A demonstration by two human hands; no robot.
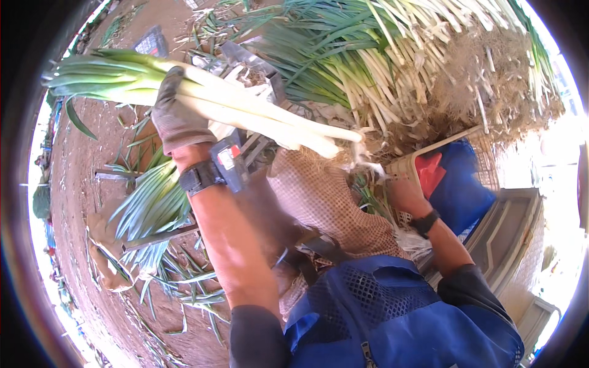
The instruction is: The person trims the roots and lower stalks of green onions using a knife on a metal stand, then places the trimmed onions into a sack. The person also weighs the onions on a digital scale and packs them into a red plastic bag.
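My left hand (179, 110), in a knit work glove, is closed around a bundle of green onions (257, 108). Their green leaves point to the upper left and their white stems run down to the right. My right hand (407, 195) is low beside the rim of a plastic crate (416, 156), near the root ends and some loose green leaves; its fingers are blurred and partly hidden, so I cannot tell whether it holds anything. A large pile of green onions (368, 69) with shaggy roots lies beyond my hands.
A metal frame (161, 238) holds more green onions (154, 198) at the left. Cut leaves litter the dirt ground (78, 221). Blue and red plastic (460, 184) lies in the crate, and stacked crates (506, 230) stand at the right. A metal box (276, 85) stands beyond the bundle.
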